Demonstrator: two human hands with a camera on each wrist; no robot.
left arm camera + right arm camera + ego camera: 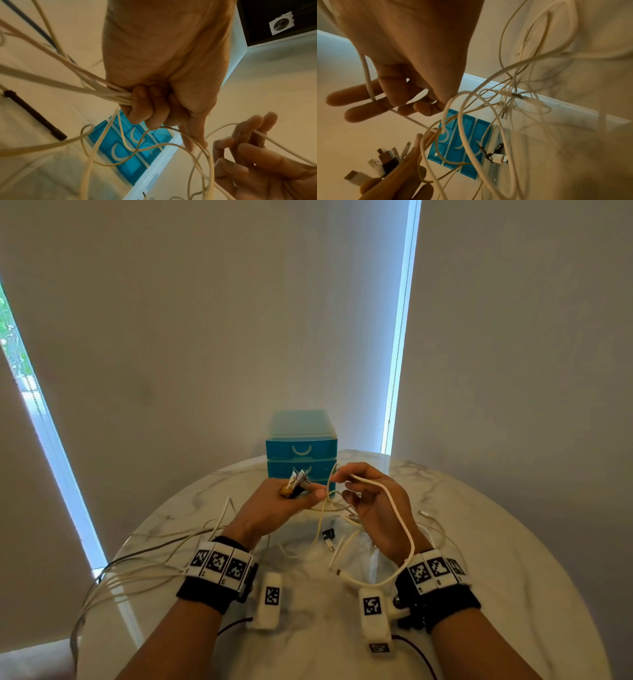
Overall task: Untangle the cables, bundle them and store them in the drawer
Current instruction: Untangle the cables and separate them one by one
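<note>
My left hand (287,501) is raised above the table and grips a bunch of white cables (109,93), their plug ends (298,478) sticking up out of the fist. My right hand (370,494) is just right of it and pinches one thick white cable (400,515), which loops down past my right wrist. More white cables (342,546) hang tangled between both hands and lie on the table. In the right wrist view the cable (366,75) runs across my fingers (351,94). The blue drawer unit (301,446) stands behind the hands, its drawers closed.
The round white marble table (479,542) carries loose cable strands (137,570) trailing off its left edge. A black plug (328,534) lies on the table under my hands. Blinds and a wall stand close behind the drawer unit.
</note>
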